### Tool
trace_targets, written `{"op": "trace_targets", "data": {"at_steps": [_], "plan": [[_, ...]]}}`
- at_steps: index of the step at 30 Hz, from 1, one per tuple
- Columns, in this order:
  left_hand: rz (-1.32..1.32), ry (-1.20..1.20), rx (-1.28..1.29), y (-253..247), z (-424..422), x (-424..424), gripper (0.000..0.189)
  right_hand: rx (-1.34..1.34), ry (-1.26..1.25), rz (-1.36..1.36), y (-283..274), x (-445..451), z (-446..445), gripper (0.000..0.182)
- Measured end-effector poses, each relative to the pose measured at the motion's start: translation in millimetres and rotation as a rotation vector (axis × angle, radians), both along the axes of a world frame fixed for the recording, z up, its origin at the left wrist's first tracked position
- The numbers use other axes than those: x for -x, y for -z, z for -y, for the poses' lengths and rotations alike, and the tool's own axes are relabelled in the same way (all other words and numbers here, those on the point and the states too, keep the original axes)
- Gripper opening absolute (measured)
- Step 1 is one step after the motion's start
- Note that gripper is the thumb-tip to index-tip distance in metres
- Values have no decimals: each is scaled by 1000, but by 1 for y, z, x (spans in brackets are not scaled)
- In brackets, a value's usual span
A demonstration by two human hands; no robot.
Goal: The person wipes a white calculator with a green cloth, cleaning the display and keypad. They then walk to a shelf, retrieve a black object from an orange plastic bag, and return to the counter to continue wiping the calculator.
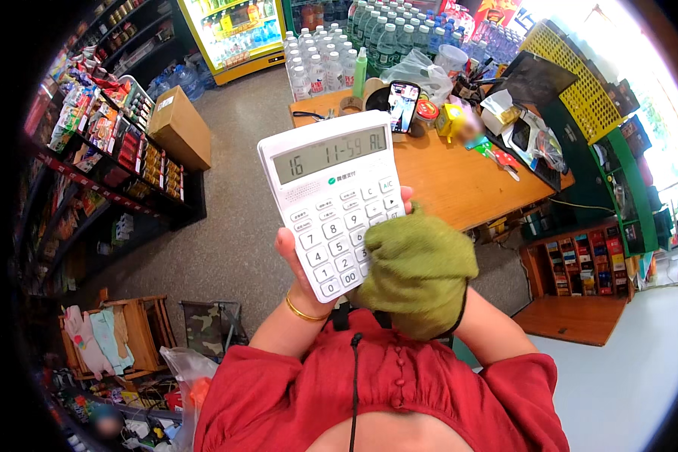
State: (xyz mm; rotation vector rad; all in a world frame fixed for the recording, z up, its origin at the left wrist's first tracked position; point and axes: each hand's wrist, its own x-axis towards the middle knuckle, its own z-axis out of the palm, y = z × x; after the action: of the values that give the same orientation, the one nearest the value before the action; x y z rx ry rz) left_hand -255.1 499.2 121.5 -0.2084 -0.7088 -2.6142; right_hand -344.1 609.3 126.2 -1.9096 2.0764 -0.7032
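A white desktop calculator (339, 192) with a grey display is held up in front of my red top, its keys facing me. My left hand (296, 265), a gold bangle at its wrist, grips the calculator's lower left edge, with the thumb at the side. Over my right hand (418, 271) lies an olive-green cloth (429, 254), a mitt or a wrapped rag, which covers the hand and touches the lower right keys. Fingertips show at the calculator's right edge; whose hand they belong to is hard to tell. The fingers under the cloth are hidden.
Beyond the calculator stands a wooden desk (446, 181) with a propped smartphone (402, 107), a green spray bottle (360, 73), a red-lidded jar (426, 111) and scissors. Bottled drinks (322, 68) stack behind it. A snack rack (113, 135) and cardboard box (181, 127) are at left, a folding stool (209, 327) lower left.
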Motion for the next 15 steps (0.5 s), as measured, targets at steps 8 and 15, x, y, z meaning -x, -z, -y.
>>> {"op": "trace_targets", "data": {"at_steps": [8, 15], "plan": [[-59, 67, -53, 8, -3, 0, 120, 114, 37, 68, -2, -2, -6, 57], [-53, 25, -18, 2, 0, -2, 121, 64, 102, -16, -7, 13, -26, 58]]}}
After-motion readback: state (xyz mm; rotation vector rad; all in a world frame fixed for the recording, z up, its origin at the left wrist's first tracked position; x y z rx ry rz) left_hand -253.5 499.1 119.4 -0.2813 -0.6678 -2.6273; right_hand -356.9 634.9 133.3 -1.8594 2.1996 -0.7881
